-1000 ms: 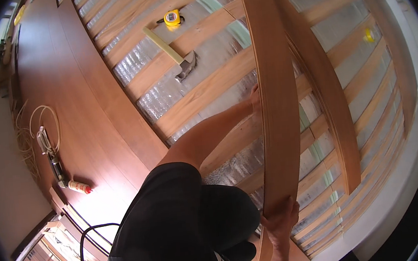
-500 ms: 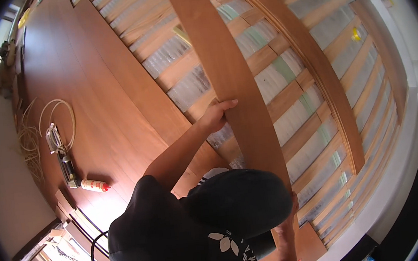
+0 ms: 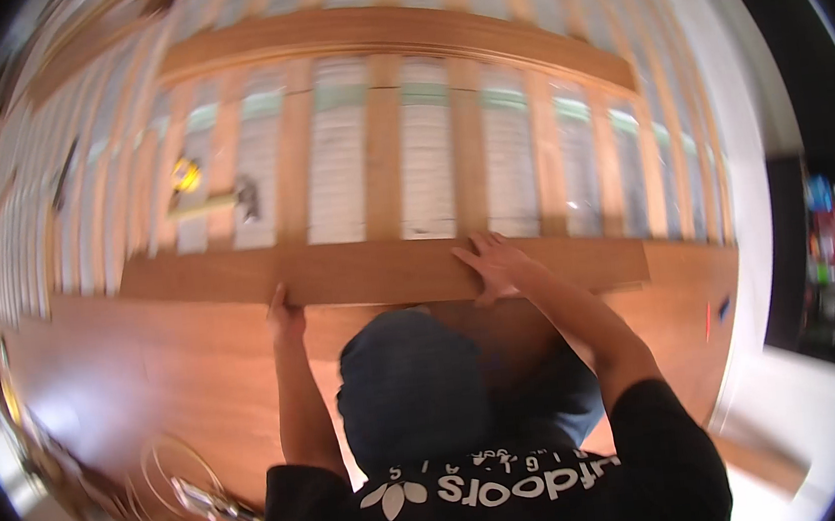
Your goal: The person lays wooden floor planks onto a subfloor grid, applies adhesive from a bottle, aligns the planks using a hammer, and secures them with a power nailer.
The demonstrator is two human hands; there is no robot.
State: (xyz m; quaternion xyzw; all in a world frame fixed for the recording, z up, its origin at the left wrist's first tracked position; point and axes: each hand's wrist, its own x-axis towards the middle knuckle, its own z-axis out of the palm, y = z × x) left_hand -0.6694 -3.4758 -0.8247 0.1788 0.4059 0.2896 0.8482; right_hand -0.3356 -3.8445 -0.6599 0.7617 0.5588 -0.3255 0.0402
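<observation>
Right hand (image 3: 498,265) fingers spread flat on plank (image 3: 378,269); left hand (image 3: 284,318) grips its edge.

Floor partly covered: finished brown wood flooring (image 3: 177,374) laid at near side. Beyond it, exposed wooden joists (image 3: 382,153) seen in parallel rows, silver insulation (image 3: 338,168) between them. White wall (image 3: 744,149) at right. Bright light reflected off insulation. Picture blurred.

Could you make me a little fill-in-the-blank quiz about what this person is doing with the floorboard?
1. Both hands rest on a long wooden ____.
2. The right hand lies flat, palm ____, on it.
3. The left hand grips its ____ edge.
4. Beyond it, a ____ lies by the yellow tape measure.

Missing words: plank; down; near; hammer
</observation>
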